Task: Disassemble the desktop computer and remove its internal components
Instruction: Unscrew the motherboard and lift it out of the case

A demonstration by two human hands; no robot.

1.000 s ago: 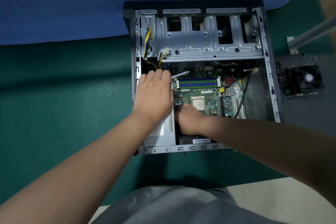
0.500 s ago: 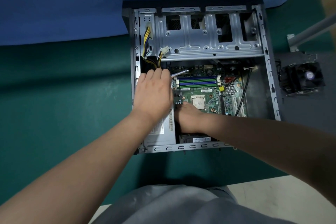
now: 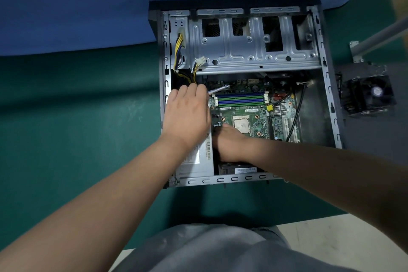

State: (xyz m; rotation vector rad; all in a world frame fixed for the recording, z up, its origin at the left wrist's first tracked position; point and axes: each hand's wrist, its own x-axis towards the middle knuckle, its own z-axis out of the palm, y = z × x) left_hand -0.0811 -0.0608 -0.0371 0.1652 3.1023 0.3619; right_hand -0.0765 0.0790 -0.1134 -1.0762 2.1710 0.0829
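Screwdriver in left hand, shaft pointing up-right over motherboard.

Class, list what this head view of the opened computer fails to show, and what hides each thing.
1. What the left hand holds: its own back covers the fingers; only a thin metal shaft shows.
2. The right hand grip: fingers lost in shadow beside the power supply.
3. Motherboard near edge: hidden by the right forearm.
4. Label print: too small.
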